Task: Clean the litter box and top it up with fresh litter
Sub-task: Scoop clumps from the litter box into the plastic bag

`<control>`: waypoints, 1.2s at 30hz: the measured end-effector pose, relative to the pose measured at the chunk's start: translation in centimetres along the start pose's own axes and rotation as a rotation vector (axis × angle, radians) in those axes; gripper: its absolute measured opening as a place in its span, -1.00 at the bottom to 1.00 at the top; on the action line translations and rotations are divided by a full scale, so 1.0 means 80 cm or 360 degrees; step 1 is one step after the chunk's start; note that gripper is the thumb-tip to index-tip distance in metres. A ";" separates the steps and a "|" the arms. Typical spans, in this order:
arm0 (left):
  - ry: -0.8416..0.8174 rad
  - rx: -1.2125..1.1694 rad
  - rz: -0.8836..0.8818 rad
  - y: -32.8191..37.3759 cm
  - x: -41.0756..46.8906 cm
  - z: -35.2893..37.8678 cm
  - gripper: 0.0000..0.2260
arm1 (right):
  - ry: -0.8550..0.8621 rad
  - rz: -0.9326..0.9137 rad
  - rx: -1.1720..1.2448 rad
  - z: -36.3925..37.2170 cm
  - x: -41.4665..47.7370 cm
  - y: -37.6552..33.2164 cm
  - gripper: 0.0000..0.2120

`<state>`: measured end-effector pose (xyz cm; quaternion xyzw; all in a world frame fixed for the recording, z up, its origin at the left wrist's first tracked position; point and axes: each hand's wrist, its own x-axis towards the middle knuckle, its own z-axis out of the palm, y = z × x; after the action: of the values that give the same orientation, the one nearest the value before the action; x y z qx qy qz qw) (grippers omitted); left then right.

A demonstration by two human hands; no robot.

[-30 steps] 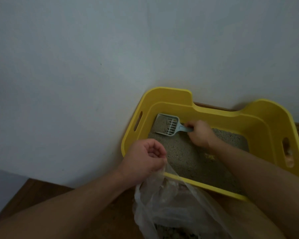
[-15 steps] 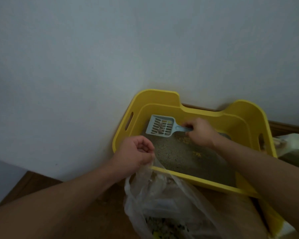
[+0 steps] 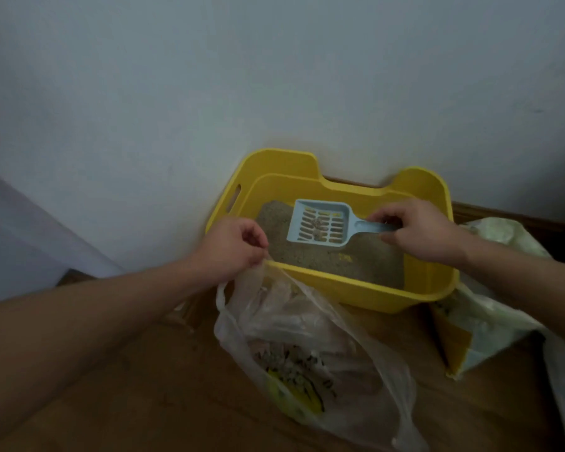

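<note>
Scoop: your right hand (image 3: 418, 233) pinches the handle of the pale blue slotted scoop (image 3: 320, 225), whose blade reaches out to that hand's left, over the litter, with a few clumps on its slots.
Right hand: fingers and thumb curled round the handle end, wrist above the box's right side.
Left hand: your left hand (image 3: 232, 249) is closed, gripping the mouth of the clear plastic bag (image 3: 307, 337) at the box's near left corner.
Litter box: the yellow litter box (image 3: 356, 295) sits between your hands, against the wall (image 3: 177, 93).
Litter: grey litter (image 3: 366, 262) lies under the scoop and your right hand.
Bag: it hangs below your left hand onto the wooden floor (image 3: 144, 386), with waste inside.
Sack: a pale sack (image 3: 480, 308) lies under your right forearm, just beside the box.
</note>
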<state>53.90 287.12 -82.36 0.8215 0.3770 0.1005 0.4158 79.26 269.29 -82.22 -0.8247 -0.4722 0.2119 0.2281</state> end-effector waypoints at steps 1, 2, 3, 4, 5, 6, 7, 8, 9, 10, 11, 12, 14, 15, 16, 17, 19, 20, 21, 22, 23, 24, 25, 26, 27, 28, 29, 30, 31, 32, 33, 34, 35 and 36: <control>0.0015 0.0024 -0.0004 0.002 -0.002 -0.001 -0.78 | 0.0008 -0.0003 0.0014 -0.006 -0.012 -0.001 -0.69; 0.0026 0.0040 -0.0007 0.004 -0.005 -0.001 -0.80 | 0.0011 -0.0016 0.0025 -0.011 -0.025 -0.003 -0.69; 0.0029 0.0046 -0.0009 0.006 -0.007 -0.002 -0.81 | 0.0000 -0.0042 0.0026 -0.015 -0.038 -0.004 -0.70; 0.0031 0.0047 -0.0013 0.008 -0.010 -0.002 -0.82 | -0.0033 -0.0080 0.0018 -0.018 -0.051 -0.006 -0.69; 0.0034 0.0050 -0.0017 0.011 -0.012 -0.002 -0.83 | -0.0085 -0.0126 0.0006 -0.021 -0.064 -0.008 -0.68; 0.0036 0.0059 -0.0021 0.012 -0.014 -0.003 -0.83 | -0.0152 -0.0171 -0.0008 -0.023 -0.076 -0.010 -0.65; 0.0033 0.0072 -0.0021 0.012 -0.016 -0.003 -0.82 | -0.0226 -0.0208 -0.0027 -0.022 -0.087 -0.011 -0.62; 0.0030 0.0080 -0.0017 0.012 -0.018 -0.003 -0.82 | -0.0300 -0.0239 -0.0040 -0.021 -0.097 -0.013 -0.59; 0.0022 0.0079 -0.0014 0.012 -0.020 -0.003 -0.84 | -0.0371 -0.0264 -0.0045 -0.017 -0.106 -0.012 -0.58; 0.0013 0.0068 -0.0015 0.012 -0.022 -0.003 -0.85 | -0.0441 -0.0281 -0.0051 -0.012 -0.114 -0.012 -0.59; 0.0007 0.0052 -0.0017 0.012 -0.024 -0.002 -0.87 | -0.0502 -0.0293 -0.0068 -0.006 -0.121 -0.011 -0.61; 0.0005 0.0035 -0.0016 0.012 -0.026 -0.002 -0.89 | -0.0550 -0.0303 -0.0092 0.001 -0.127 -0.011 -0.63; -0.0002 0.0007 -0.0013 0.014 -0.031 -0.002 -0.91 | -0.0609 -0.0307 -0.0130 0.012 -0.135 -0.011 -0.65; -0.0011 -0.0002 -0.0009 0.014 -0.033 -0.003 -0.90 | -0.0632 -0.0304 -0.0135 0.017 -0.138 -0.012 -0.66; -0.0019 -0.0012 -0.0004 0.015 -0.034 -0.004 -0.90 | -0.0651 -0.0298 -0.0131 0.022 -0.140 -0.012 -0.67; -0.0025 -0.0021 0.0001 0.014 -0.034 -0.004 -0.89 | -0.0667 -0.0290 -0.0126 0.027 -0.141 -0.011 -0.68; -0.0028 -0.0021 0.0010 0.013 -0.035 -0.006 -0.87 | -0.0696 -0.0285 -0.0130 0.035 -0.142 -0.010 -0.69; -0.0030 -0.0024 0.0011 0.013 -0.035 -0.007 -0.86 | -0.0708 -0.0283 -0.0134 0.038 -0.141 -0.010 -0.69; -0.0032 -0.0038 0.0008 0.012 -0.035 -0.008 -0.85 | -0.0716 -0.0280 -0.0139 0.040 -0.140 -0.009 -0.69; -0.0035 -0.0058 0.0004 0.011 -0.035 -0.008 -0.83 | -0.0722 -0.0276 -0.0144 0.042 -0.138 -0.008 -0.69; -0.0038 -0.0076 0.0001 0.010 -0.035 -0.009 -0.82 | -0.0727 -0.0276 -0.0148 0.043 -0.137 -0.008 -0.69; -0.0042 -0.0086 0.0003 0.009 -0.036 -0.009 -0.82 | -0.0732 -0.0278 -0.0151 0.044 -0.135 -0.007 -0.69; -0.0047 -0.0091 0.0008 0.008 -0.036 -0.009 -0.82 | -0.0735 -0.0280 -0.0150 0.046 -0.133 -0.007 -0.69; -0.0049 -0.0092 0.0014 0.007 -0.035 -0.010 -0.82 | -0.0736 -0.0281 -0.0143 0.047 -0.132 -0.007 -0.70; -0.0048 -0.0083 0.0019 0.006 -0.035 -0.010 -0.82 | -0.0736 -0.0274 -0.0129 0.048 -0.131 -0.006 -0.70; -0.0046 -0.0063 0.0025 0.006 -0.034 -0.010 -0.82 | -0.0734 -0.0265 -0.0113 0.049 -0.130 -0.005 -0.70; -0.0044 -0.0041 0.0029 0.007 -0.033 -0.010 -0.81 | -0.0737 -0.0252 -0.0103 0.049 -0.130 -0.005 -0.71; -0.0043 -0.0029 0.0031 0.007 -0.033 -0.009 -0.81 | -0.0740 -0.0244 -0.0098 0.049 -0.129 -0.005 -0.71; -0.0043 -0.0028 0.0030 0.007 -0.032 -0.009 -0.81 | -0.0741 -0.0247 -0.0097 0.050 -0.128 -0.005 -0.71; -0.0043 -0.0031 0.0029 0.007 -0.031 -0.009 -0.81 | -0.0740 -0.0256 -0.0100 0.050 -0.127 -0.005 -0.71; -0.0043 -0.0031 0.0027 0.006 -0.031 -0.009 -0.81 | -0.0740 -0.0265 -0.0101 0.050 -0.126 -0.005 -0.72; -0.0044 -0.0026 0.0026 0.005 -0.030 -0.009 -0.80 | -0.0744 -0.0269 -0.0101 0.051 -0.125 -0.005 -0.72; -0.0046 -0.0021 0.0025 0.004 -0.029 -0.009 -0.80 | -0.0746 -0.0272 -0.0101 0.051 -0.124 -0.005 -0.73; -0.0048 -0.0026 0.0024 0.004 -0.029 -0.009 -0.79 | -0.0745 -0.0276 -0.0103 0.052 -0.124 -0.005 -0.74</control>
<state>52.10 285.84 -81.32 0.8222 0.3637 0.0943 0.4274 72.07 261.52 -84.00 -0.7165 -0.5876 0.3615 0.1034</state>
